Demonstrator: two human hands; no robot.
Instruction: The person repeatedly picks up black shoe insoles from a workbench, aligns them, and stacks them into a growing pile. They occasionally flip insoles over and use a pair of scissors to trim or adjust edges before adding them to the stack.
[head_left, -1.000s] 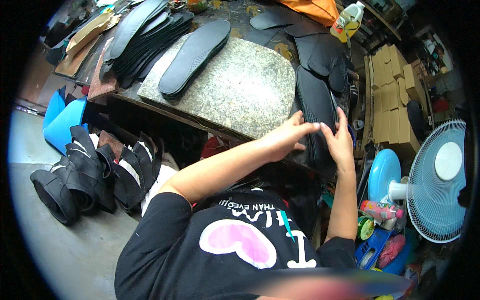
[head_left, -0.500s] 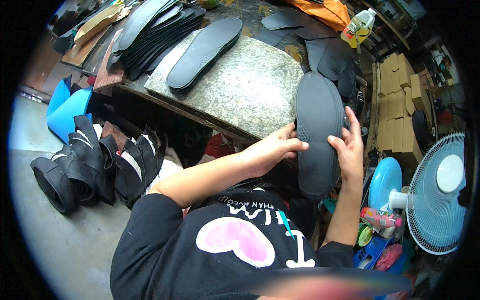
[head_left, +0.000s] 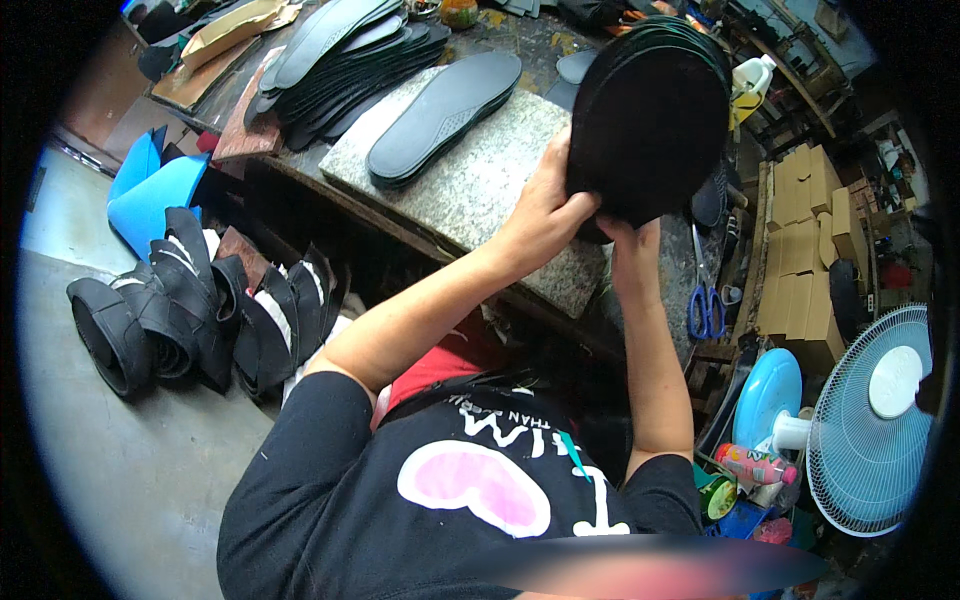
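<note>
Both my hands hold a stack of black shoe soles (head_left: 655, 120) lifted above the bench, its broad end facing the camera. My left hand (head_left: 545, 210) grips the stack's lower left edge with fingers curled over it. My right hand (head_left: 628, 245) clasps the stack from underneath; most of its fingers are hidden behind the soles. Below them lies a grey granite slab (head_left: 480, 185) with a single black sole (head_left: 440, 115) resting on its far side.
A pile of black soles (head_left: 340, 55) covers the bench's far left. Blue-handled scissors (head_left: 707, 300) lie right of the slab. Black shoe uppers (head_left: 190, 310) sit on the floor at left. Cardboard boxes (head_left: 810, 250) and a white fan (head_left: 880, 420) stand at right.
The stack of soles rose from the bench's right side up toward the camera and tilted so its end faces me. Both hands stayed on it.
</note>
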